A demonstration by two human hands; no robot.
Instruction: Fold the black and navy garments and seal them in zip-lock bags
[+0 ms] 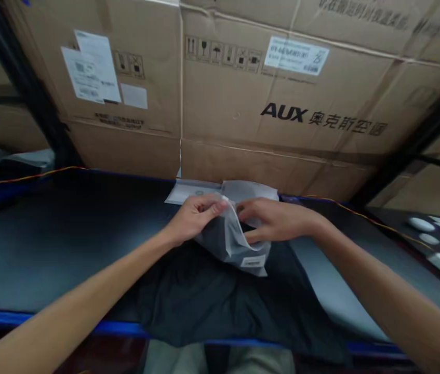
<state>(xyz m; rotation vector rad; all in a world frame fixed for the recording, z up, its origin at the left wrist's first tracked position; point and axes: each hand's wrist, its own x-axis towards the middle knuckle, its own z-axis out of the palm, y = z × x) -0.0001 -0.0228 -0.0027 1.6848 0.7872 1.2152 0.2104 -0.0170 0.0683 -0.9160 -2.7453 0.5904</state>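
A frosted translucent zip bag (220, 241) with a small white label lies over a dark cloth garment (220, 301) on the table. My left hand (198, 213) pinches the bag's upper edge between thumb and fingers, near a white spot that looks like the zip slider. At the bag's mouth my right hand (261, 218) has its fingers spread, some of them inside the opening. Something dark shows through the bag; I cannot make out what it is. The garment spreads towards me and hangs over the table's front edge.
Behind the hands lie flat frosted bags (249, 188) against a tall cardboard wall (227, 119). Black posts (36, 88) stand at both sides. A red-yellow wire (379, 223) runs along the back. White objects (422, 224) sit at the right; the table's front edge (118, 328) is blue.
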